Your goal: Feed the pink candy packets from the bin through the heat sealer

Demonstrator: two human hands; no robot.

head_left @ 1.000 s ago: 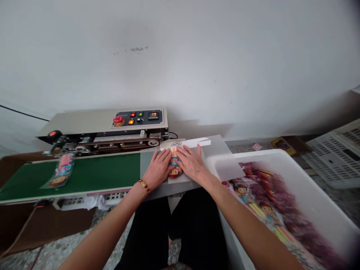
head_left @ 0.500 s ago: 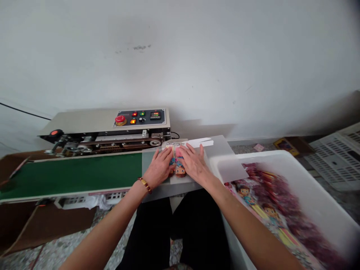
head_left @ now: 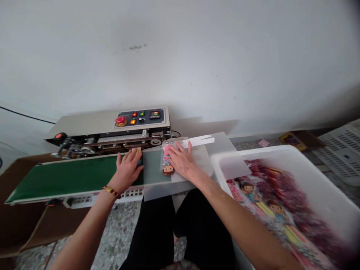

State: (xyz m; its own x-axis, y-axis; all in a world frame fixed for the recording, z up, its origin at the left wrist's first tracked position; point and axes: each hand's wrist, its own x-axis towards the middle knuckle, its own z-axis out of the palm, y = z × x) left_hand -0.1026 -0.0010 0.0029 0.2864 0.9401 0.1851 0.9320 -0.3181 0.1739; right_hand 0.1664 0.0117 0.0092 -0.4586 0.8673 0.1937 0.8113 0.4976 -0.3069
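Note:
My left hand [head_left: 128, 168] lies over the green conveyor belt [head_left: 75, 171], fingers stretched out, just below the band sealing machine [head_left: 107, 123]. Under its fingertips is a small packet with a yellow top [head_left: 137, 150], mostly hidden by the hand. On the translucent plastic sheet [head_left: 157, 191] beside the belt lies a cartoon-figure packet [head_left: 168, 170], pink at its top, with the brown-haired head towards me. My right hand [head_left: 182, 161] rests flat, fingers extended, against the right side of this packet and covers part of it.
At the right stands a white plastic tub [head_left: 284, 150] with many cartoon packets [head_left: 275, 210] in it. White tape strips [head_left: 201, 140] lie on the sheet. A cardboard box [head_left: 42, 228] is below the belt at left; a white crate [head_left: 343, 150] stands far right.
My left hand has moved left from the sheet onto the belt along with one packet. My right hand has shifted slightly left with the other packet.

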